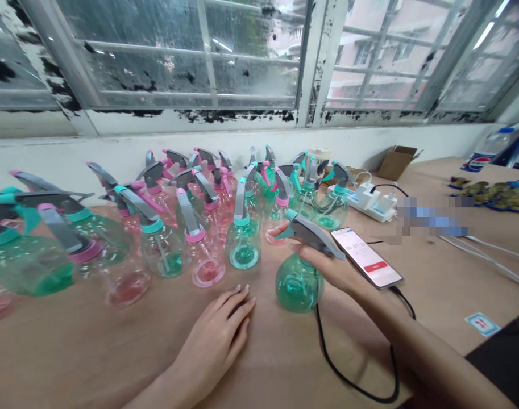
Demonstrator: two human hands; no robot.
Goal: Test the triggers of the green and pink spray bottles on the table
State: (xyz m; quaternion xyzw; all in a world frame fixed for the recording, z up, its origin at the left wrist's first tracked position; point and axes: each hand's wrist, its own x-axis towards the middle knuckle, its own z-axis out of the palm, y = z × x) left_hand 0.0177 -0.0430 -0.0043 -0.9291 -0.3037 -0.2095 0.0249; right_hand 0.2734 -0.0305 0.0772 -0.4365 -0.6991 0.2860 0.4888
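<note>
A green trigger spray bottle [299, 287] is gripped by the right hand [324, 263]; placement seems in hand, with gentle release called for; the left hand [220, 322] is rested empty

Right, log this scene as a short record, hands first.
Left hand: palm down over the tabletop, fingers extended, holding nothing
Right hand: around the neck of a green spray bottle with a grey trigger head
Other stock: pink and green spray bottles, grouped left and behind
Electronics: lit smartphone, power strip
Far right: Pepsi bottle
Backdrop: barred windows
</note>
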